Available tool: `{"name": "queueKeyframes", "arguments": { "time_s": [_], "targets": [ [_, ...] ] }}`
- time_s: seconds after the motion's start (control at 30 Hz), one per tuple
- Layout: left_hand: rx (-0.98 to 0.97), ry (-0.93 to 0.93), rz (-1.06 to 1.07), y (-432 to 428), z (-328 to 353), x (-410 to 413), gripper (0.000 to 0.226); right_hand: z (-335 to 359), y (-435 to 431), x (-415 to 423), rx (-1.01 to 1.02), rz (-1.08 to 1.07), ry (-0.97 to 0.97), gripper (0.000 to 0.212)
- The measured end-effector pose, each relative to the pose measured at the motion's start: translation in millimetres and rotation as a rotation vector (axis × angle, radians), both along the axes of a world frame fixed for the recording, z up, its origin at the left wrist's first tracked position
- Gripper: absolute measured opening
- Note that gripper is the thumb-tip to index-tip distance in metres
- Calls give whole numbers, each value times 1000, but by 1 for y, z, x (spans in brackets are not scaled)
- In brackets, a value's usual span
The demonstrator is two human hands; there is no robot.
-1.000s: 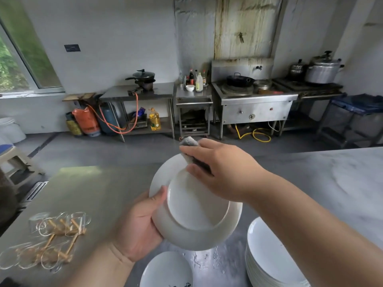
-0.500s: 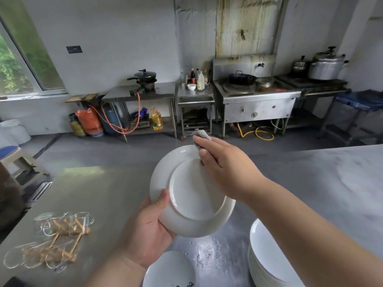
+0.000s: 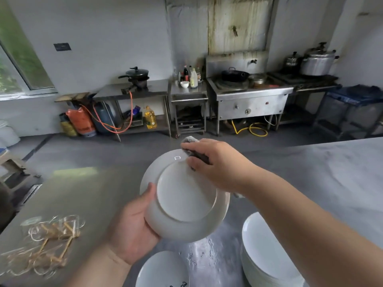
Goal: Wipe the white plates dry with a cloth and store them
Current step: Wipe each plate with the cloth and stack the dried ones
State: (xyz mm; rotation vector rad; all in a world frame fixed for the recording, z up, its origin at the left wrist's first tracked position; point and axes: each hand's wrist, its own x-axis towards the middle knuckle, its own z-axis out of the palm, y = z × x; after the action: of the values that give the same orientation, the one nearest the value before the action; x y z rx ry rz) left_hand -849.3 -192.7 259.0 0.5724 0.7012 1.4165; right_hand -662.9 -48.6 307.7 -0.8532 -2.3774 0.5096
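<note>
1. Since half a second ago, the right hand (image 3: 221,165) with the cloth (image 3: 189,139) has slid a little toward 9 o'clock along the top edge of the plate (image 3: 186,201), and the plate now sits slightly lower in the view.
2. The white plate is held in the air over the steel table (image 3: 87,195), near the middle of the view. It is tilted, with its underside and foot ring turned to the camera.
3. The left hand (image 3: 132,230) grips the plate at its 8 o'clock edge. The thumb lies on the underside; the other fingers are hidden behind.
4. The right hand is closed around the grey cloth and presses it on the plate's rim at about 12 o'clock. One end of the cloth sticks out above the fingers.
5. At 5 o'clock of the view a stack of white plates (image 3: 263,251) stands on the table, partly covered by the right forearm.
6. At 6 o'clock one more white plate (image 3: 163,270) lies flat, cut by the frame.
7. Between these two, water drops (image 3: 204,258) lie on the table.
8. At 8 o'clock lie clear glass pieces (image 3: 45,241) with yellowish parts, too blurred to say what they are.
</note>
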Motion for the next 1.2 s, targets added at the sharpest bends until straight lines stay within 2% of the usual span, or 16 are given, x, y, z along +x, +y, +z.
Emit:
{"name": "queueKeyframes", "arguments": {
  "time_s": [0.07, 0.13, 0.2, 0.3, 0.43, 0.53, 0.63, 0.7, 0.8, 0.83, 0.93, 1.0, 1.07, 1.13, 1.2],
  "targets": [
    [16, -12, 39, 3, 0, 7, 52, -3, -1, -3, -58, -82, 100, 40],
    [44, -60, 90, 9, 1, 11, 53, -27, -22, -5, -203, -276, 322, 41],
    [69, -76, 100, 15, 1, 14, 55, -59, -63, -10, -307, -322, 428, 52],
    [67, -66, 72, 20, -1, 21, 57, -76, -81, -9, -252, -324, 404, 65],
    [51, -45, 77, 23, -7, 36, 49, -44, -15, 10, -193, -424, 307, 48],
    [14, -61, 76, 26, -11, 48, 49, -43, -7, 20, -214, -485, 278, 39],
    [-38, -70, 51, 34, -18, 58, 58, -85, -51, 28, -248, -382, 283, 53],
    [-100, -72, 40, 40, -26, 70, 63, -113, -73, 40, -303, -337, 279, 61],
    [-191, -62, 40, 44, -39, 96, 63, -126, -64, 71, -449, -431, 243, 57],
    [-211, -49, 43, 45, -44, 104, 62, -125, -56, 85, -499, -488, 221, 52],
    [-246, -1, 38, 52, -52, 128, 58, -114, -32, 133, -629, -626, 101, 19],
    [-273, 27, 0, 59, -57, 140, 58, -109, -22, 167, -662, -610, -15, 34],
    [-298, 45, -52, 67, -62, 151, 56, -108, -20, 198, -713, -587, -48, 41],
    [-313, 112, -105, 74, -67, 162, 53, -114, -21, 225, -802, -583, -4, 38],
    [-299, 357, -102, 80, -72, 173, 51, -124, -23, 246, -941, -569, 138, 44]
  ]
}}
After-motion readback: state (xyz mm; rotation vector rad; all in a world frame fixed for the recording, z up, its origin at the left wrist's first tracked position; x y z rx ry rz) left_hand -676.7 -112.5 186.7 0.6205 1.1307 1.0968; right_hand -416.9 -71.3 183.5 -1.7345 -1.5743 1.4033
